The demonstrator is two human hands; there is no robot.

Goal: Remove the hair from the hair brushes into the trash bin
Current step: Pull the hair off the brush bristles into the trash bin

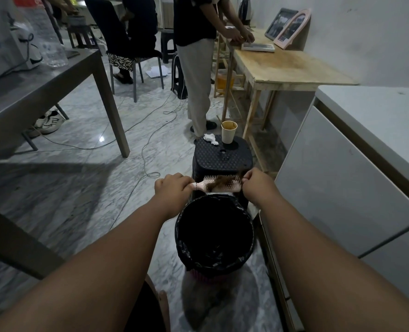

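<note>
A pink hair brush point(208, 185) lies level above the far rim of the trash bin point(243, 240), which is lined with a black bag. My left hand point(173, 188) grips the brush handle. A clump of brown hair point(224, 183) is tangled in the white bristles. My right hand point(257, 184) pinches the hair at the brush's right end, where a strand rises from the bristles. The inside of the bin is too dark to see.
A black plastic stool point(222, 156) behind the bin carries a paper cup point(228, 131) and a crumpled tissue point(210, 138). A white cabinet point(342, 188) stands at right, a grey table point(54, 80) at left. Cables cross the floor. A person point(198, 68) stands by a wooden table point(287, 65).
</note>
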